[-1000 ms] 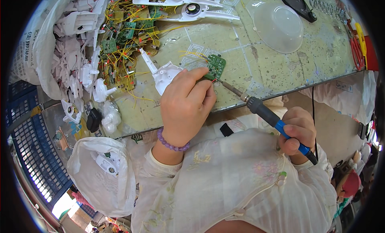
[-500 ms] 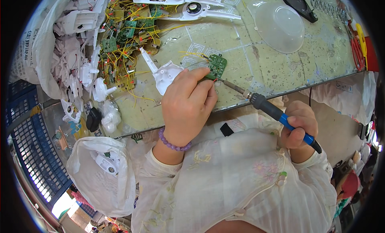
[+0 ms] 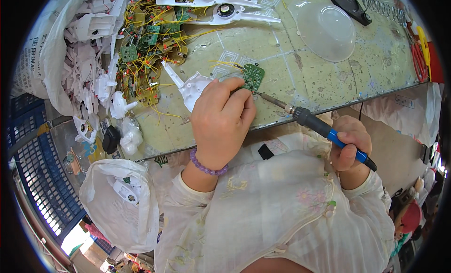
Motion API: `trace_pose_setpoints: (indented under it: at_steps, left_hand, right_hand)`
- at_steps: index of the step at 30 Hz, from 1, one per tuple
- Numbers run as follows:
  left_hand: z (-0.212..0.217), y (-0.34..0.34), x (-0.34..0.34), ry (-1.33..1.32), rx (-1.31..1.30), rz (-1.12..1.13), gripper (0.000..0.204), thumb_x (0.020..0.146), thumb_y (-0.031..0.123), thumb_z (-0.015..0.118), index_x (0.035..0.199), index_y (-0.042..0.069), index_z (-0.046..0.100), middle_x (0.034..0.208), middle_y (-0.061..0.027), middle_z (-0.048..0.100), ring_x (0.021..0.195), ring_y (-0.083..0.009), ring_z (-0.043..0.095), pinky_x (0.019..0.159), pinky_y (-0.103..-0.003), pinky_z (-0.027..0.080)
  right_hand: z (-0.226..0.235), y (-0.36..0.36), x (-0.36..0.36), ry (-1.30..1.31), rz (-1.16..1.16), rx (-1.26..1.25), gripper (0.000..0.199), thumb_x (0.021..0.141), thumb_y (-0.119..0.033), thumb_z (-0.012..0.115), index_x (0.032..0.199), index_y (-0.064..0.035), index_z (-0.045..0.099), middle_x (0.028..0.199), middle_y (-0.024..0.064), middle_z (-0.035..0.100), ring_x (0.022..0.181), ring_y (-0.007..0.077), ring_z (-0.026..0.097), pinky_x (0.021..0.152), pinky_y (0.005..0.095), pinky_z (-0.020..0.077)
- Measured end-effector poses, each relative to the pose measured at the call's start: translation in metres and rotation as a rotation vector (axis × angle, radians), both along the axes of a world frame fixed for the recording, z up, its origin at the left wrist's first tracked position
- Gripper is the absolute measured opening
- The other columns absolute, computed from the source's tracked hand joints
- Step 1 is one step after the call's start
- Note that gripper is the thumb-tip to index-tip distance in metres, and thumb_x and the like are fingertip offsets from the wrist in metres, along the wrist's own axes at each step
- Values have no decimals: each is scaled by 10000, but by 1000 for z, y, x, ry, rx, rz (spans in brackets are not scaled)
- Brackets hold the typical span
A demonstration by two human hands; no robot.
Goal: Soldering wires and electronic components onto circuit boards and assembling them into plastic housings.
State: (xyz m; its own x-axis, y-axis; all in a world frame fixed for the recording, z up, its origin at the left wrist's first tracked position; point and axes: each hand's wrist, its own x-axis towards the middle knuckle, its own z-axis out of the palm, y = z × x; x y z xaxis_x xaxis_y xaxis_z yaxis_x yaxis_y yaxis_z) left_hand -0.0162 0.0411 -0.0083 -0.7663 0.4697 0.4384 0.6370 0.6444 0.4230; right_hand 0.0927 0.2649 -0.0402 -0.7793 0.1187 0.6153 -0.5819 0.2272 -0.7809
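My right hand (image 3: 350, 143) is wrapped round the blue-and-black handle of a soldering iron (image 3: 312, 122). The iron's tip meets the lower edge of a small green circuit board (image 3: 254, 77), right by my left fingertips. My left hand (image 3: 221, 115), with a purple bead bracelet (image 3: 206, 168) at its wrist, has its fingers bent and drawn together at that edge; what they pinch is hidden. Yellow wires come off the board's upper left. Partly behind my left hand lies a white plastic housing (image 3: 192, 87) with a narrow arm.
A heap of circuit boards with yellow wires (image 3: 150, 42) and white plastic parts (image 3: 91, 61) fills the left side. A translucent cover (image 3: 326, 32), a spring (image 3: 383, 10) and red-and-yellow tools (image 3: 421, 56) lie right. A white bag (image 3: 120, 216) hangs below the table edge (image 3: 324, 114).
The soldering iron's tip and my right hand have shifted very slightly left. The circuit board has slid a touch left, and my left wrist has moved slightly right.
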Motion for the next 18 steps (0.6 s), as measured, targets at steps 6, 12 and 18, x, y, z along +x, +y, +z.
trace_pose_setpoints:
  at_steps: [6,12,18]
  left_hand:
    - [0,0,0,8,-6,2,150,657,-10,716,783,45,657,889,-59,640,734,-243,615,657,-323,497]
    - [-1,-1,2,-18,-5,1,153,659,21,712,777,43,617,903,-50,619,786,-261,607,813,-413,519]
    - [-4,0,1,5,-2,-12,151,659,18,708,776,43,617,901,-52,619,788,-263,606,813,-410,519]
  right_hand:
    - [-2,1,0,30,38,7,227,918,-241,554,975,-24,524,678,71,541,508,198,514,468,321,411]
    - [0,-4,-3,100,-8,79,273,955,-269,445,948,2,485,635,71,495,458,166,459,428,296,377]
    - [4,3,0,90,-41,64,289,951,-294,471,942,-6,492,647,79,514,479,179,487,439,307,397]
